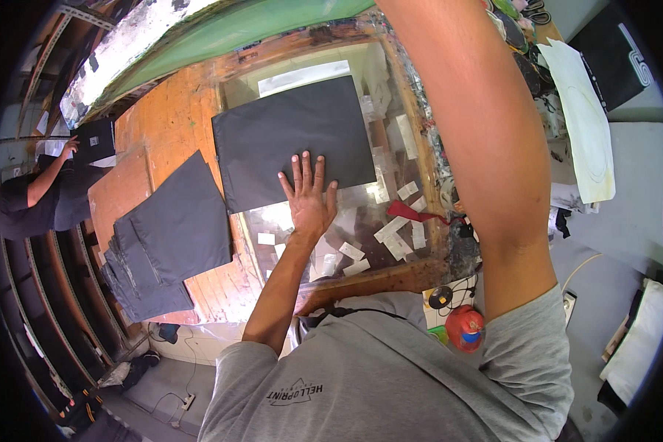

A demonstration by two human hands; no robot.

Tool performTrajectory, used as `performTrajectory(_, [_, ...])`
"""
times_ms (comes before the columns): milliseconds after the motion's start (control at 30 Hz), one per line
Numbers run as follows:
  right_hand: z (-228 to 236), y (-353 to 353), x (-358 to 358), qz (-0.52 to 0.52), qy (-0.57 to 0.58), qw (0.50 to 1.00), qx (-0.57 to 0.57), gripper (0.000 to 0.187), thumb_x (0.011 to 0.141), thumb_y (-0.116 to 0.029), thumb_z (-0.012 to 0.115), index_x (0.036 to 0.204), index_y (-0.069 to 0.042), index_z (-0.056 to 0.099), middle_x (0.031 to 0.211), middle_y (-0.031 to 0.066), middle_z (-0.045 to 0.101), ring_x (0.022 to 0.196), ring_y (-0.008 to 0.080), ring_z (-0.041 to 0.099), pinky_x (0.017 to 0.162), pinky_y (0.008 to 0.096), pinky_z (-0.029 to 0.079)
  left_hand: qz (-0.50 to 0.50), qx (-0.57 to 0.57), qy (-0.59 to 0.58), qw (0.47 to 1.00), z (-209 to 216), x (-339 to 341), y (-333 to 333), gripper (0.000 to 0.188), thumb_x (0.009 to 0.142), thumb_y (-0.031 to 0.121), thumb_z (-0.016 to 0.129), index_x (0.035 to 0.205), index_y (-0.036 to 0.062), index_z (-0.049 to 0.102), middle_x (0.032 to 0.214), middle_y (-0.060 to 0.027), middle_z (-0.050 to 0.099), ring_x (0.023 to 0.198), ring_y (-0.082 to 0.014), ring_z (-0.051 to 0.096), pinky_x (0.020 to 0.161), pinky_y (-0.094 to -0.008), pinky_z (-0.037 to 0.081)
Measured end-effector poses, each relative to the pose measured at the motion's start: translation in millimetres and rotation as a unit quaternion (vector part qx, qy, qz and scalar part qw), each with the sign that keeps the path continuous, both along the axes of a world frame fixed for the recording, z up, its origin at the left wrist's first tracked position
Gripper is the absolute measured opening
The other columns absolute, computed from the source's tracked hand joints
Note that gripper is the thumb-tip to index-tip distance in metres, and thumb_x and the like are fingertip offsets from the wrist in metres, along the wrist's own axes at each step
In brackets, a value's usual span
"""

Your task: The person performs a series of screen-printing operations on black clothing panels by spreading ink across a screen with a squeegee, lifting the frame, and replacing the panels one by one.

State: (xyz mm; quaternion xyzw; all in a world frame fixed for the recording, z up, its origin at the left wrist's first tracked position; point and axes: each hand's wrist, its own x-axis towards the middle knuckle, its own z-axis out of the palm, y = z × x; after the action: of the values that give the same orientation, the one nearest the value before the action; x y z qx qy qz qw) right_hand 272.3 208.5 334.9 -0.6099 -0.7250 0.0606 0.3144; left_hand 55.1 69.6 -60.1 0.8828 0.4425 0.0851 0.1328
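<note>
1. Head view: a paint-stained wooden counter [177, 118] fills the frame, with a lit glass panel [309, 221] set into it; everything below is placed relative to that glass panel.

2. A dark grey fabric sheet [295, 140] lies flat across the far half of the glass panel, its near edge overhanging the bright surface.

3. To the left of the glass panel, on the bare wood, sits a stack of dark fabric pieces [162, 243], fanned and slightly askew.

4. The person's right arm [479, 132] rises over the right side of the glass panel and leaves the frame at the top; its hand is out of sight, so whether it is spread or closed cannot be told.

5. The left hand [309, 199] rests palm-down at the near edge of the fabric sheet, fingers spread and flat, fingertips on the cloth and the heel on the glass panel. It pins rather than pinches.

6. By the look of it, the step in hand is squaring the sheet on the panel; the next move would call for keeping it flat and aligned, without creases.

7. Strips of pale tape [390, 236] dot the near part of the glass panel, and a red scrap [412, 214] lies at its right edge.

8. Far left of the panel, another person's hand [70, 147] touches a dark sheet.
</note>
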Motion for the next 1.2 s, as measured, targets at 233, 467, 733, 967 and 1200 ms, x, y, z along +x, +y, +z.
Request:
performTrajectory(233, [12,-9,-16,-0.056,0.031,0.996,-0.066,0.037,0.078,0.006,0.059,0.11,0.002,0.077,0.099,0.0256,0.074,0.088,0.0329,0.074,0.081,0.0418,0.06,0.006,0.012,0.01,1.0,-5,2,-1,0.061,0.103,0.034,0.05,0.159,0.0117,0.04,0.169,-0.0164,0.026,0.159,-0.036,0.012,0.124,-0.0662,0.001])
performTrajectory(467, [7,-5,-13,-0.005,0.034,0.999,-0.001,0.037,0.077,0.005,0.056,0.107,0.0,0.078,0.094,0.0287,0.073,0.086,0.0371,0.073,0.081,0.0442,0.058,0.0,0.012,0.007,1.0,-5,2,-2,0.061,0.103,0.033,0.051,0.158,0.0107,0.041,0.17,-0.0169,0.024,0.159,-0.0372,0.013,0.123,-0.0677,0.001])
performTrajectory(733, [-33,-32,-29,-0.042,0.033,0.997,0.051,0.036,0.083,0.004,0.056,0.114,-0.002,0.072,0.082,0.0186,0.071,0.067,0.0301,0.067,0.066,0.0468,0.056,0.029,-0.039,-0.086,0.995,33,-5,-5,0.059,0.102,0.025,0.056,0.155,0.0024,0.041,0.166,-0.0248,0.027,0.157,-0.0414,0.019,0.123,-0.0665,0.003])
performTrajectory(967, [-178,-146,-77,-0.022,0.007,0.995,0.095,0.058,0.074,0.014,0.06,0.128,-0.008,0.07,0.125,0.0127,0.072,0.115,0.0311,0.066,0.096,0.0492,0.044,0.18,-0.298,-0.699,0.625,120,-45,-70,0.057,0.103,0.037,0.063,0.147,0.0048,0.045,0.151,-0.0152,0.048,0.145,-0.036,0.042,0.117,-0.0562,0.035])
performTrajectory(1200, [-288,-76,-45,0.003,-0.017,0.999,-0.044,0.053,0.073,0.016,0.061,0.122,-0.005,0.068,0.113,0.017,0.074,0.102,0.0335,0.07,0.092,0.0486,0.048,0.41,-0.562,-0.616,0.37,74,-59,-71,0.051,0.103,0.038,0.063,0.135,0.0042,0.045,0.131,-0.0132,0.052,0.123,-0.0307,0.051,0.104,-0.054,0.047])
